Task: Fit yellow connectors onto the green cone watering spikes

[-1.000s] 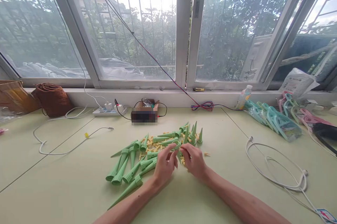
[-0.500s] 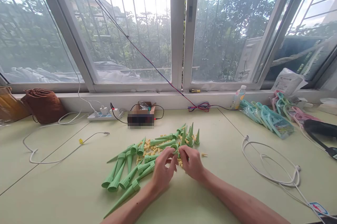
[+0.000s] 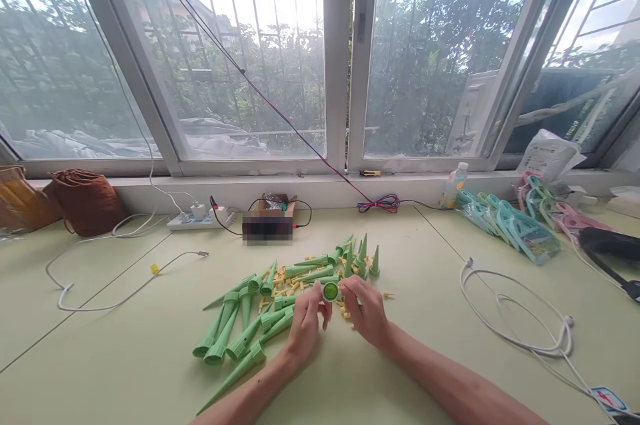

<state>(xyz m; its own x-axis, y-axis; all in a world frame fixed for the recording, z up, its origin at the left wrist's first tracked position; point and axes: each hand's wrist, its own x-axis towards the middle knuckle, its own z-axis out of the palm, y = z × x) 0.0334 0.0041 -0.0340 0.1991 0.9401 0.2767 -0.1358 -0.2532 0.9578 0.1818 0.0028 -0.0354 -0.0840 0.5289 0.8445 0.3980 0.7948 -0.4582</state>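
At the middle of the pale green surface (image 3: pixel 125 358), before the window: one green cone (image 3: pixel 330 291), raised, its round mouth turned towards the viewer, presumably so that the inside can be seen.

Left hand (image 3: pixel 305 322): thumb and forefinger closed on that cone near the rim, remaining fingers loosely curled; a light pinch seems enough for so slight a part.

Right hand (image 3: pixel 367 310): fingertips drawn together just beside the rim; whether a small piece lies between them cannot be told.

Loose green cones (image 3: pixel 227 338), a quantity: lying on their sides to the left and beyond the hands, mouths and points mixed, probably heaped simply for easy reach.

Standing cones (image 3: pixel 362 255), a small group: points up, beyond the right hand; the wide end likely serves as the steadier foot.

Small yellow pieces (image 3: pixel 287 286), many: scattered among the cones, near both hands.

Single yellow piece (image 3: pixel 389 295): apart, right of the right hand.

White cable (image 3: pixel 569 322): loosely coiled, well to the right.
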